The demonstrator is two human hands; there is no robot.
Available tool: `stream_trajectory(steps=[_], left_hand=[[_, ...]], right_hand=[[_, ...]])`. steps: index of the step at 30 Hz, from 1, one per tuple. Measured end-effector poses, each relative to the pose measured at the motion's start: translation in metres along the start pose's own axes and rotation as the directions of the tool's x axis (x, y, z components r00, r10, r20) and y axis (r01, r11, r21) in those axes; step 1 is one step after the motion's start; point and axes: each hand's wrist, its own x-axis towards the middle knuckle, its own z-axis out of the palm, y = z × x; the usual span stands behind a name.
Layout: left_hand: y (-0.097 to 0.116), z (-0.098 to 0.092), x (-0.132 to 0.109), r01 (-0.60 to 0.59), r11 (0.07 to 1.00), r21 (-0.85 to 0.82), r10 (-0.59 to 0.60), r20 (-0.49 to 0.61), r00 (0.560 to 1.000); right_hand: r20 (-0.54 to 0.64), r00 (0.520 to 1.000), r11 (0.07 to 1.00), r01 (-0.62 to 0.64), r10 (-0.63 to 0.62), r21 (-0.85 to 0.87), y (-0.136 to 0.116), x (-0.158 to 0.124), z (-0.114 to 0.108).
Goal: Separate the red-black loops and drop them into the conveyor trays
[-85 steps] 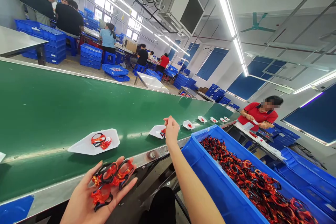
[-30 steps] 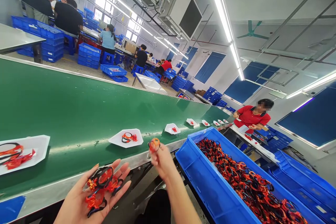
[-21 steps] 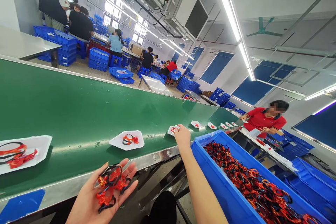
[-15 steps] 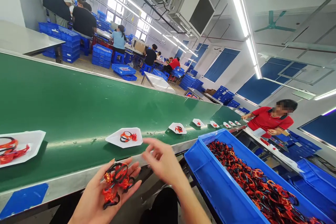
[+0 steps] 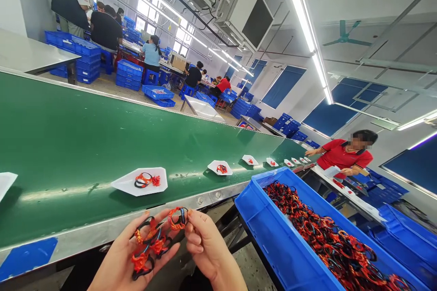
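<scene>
My left hand, palm up with fingers half curled, cradles several red-and-black cord bands with bright red trimmings. Between the thumb and fingers of my right hand is pinched another red-and-black band, just above the left fingertips. Both hands are at the near edge of a green conveyor belt. Beyond them on the belt lies a white boat-shaped paper tray with a similar band in it. A second white tray farther right also holds a band.
A large blue bin, heaped with red-and-black bands, stands at my right beside the belt. More white trays line the belt toward a person in red. Metal edging runs along the belt's near side.
My right hand has moved down from near the tray to my left hand and now pinches a band. The white trays have shifted left along the belt.
</scene>
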Motion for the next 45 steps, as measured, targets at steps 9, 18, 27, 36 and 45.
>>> stream_trajectory(steps=[9,18,27,36,45], left_hand=[[0.001,0.000,0.000,-0.044,0.999,-0.017,0.043,-0.026,0.999],[0.003,0.003,-0.005,-0.049,0.998,-0.034,0.047,-0.056,0.997],[0.007,0.016,-0.020,-0.017,1.000,-0.001,0.017,-0.112,0.994],[0.000,0.004,-0.011,0.017,1.000,0.003,-0.017,-0.071,0.997],[0.007,-0.008,0.002,0.009,0.999,-0.031,-0.010,-0.039,0.999]], right_hand=[[-0.050,0.993,0.967,-0.090,0.105,0.238,0.010,0.003,-0.005],[-0.062,0.993,0.976,-0.082,0.096,0.200,0.013,0.006,-0.008],[-0.056,0.982,0.940,-0.158,0.183,0.301,0.031,0.010,-0.016],[-0.011,0.977,0.913,-0.195,0.213,0.359,0.043,0.011,-0.014],[-0.304,0.907,0.955,0.293,-0.290,-0.035,-0.034,0.038,-0.038]])
